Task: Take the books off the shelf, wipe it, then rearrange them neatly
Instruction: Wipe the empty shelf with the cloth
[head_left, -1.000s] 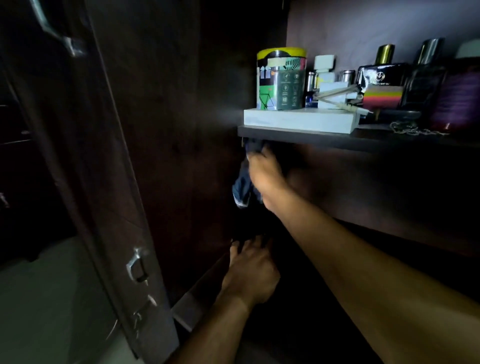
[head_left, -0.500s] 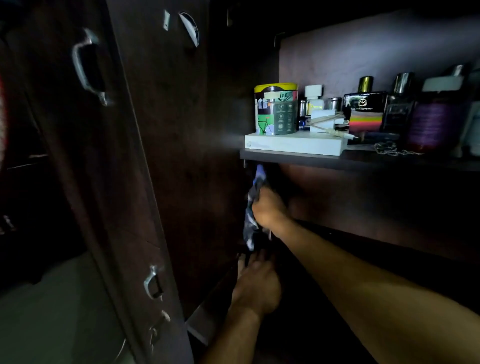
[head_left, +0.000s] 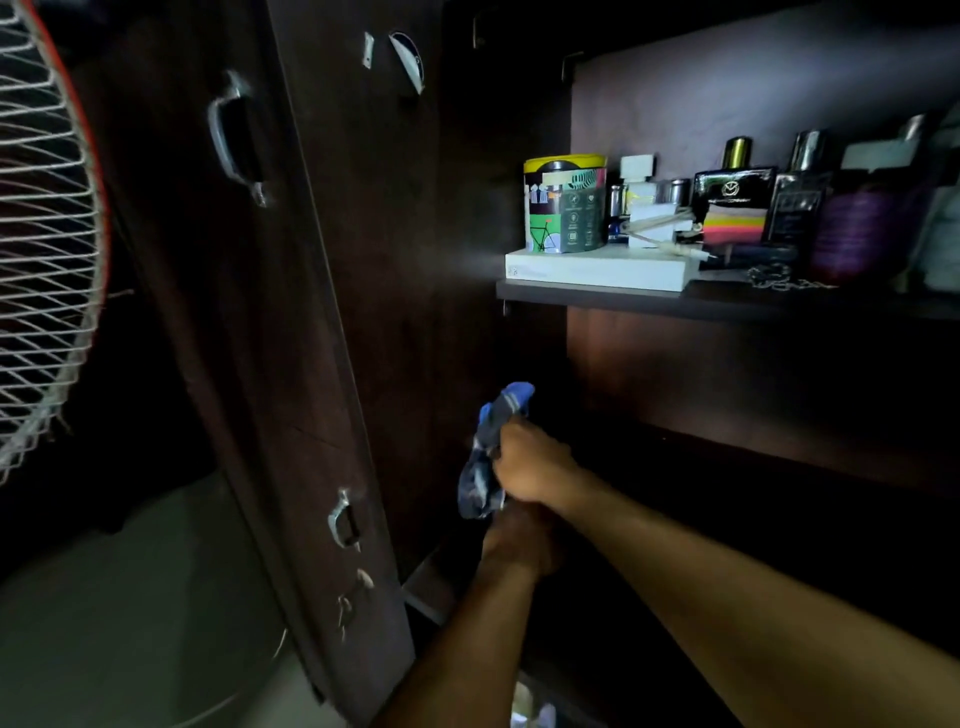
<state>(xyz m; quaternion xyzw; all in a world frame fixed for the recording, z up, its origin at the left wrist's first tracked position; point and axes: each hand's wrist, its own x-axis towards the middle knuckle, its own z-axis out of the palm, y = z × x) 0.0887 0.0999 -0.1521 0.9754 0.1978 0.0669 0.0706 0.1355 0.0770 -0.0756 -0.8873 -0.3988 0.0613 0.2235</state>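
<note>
Shelf (head_left: 597, 295) of dark wood runs at two o'clock inside a dim cupboard, carrying a white box (head_left: 597, 269), a printed tin (head_left: 565, 205) and glossy bottles (head_left: 732, 202). We see no books. A wire fan (head_left: 41, 249) is cut off at nine o'clock. Our right hand (head_left: 530, 465) grips a blue striped cloth (head_left: 488, 457) below the shelf. Our left hand (head_left: 519, 543) sits in shadow beneath it; we cannot tell its grip.

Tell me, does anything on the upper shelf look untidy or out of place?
Yes. A loose white cable sprawls across the flat white box, and a chain lies tangled beside it on the upper shelf.
</note>
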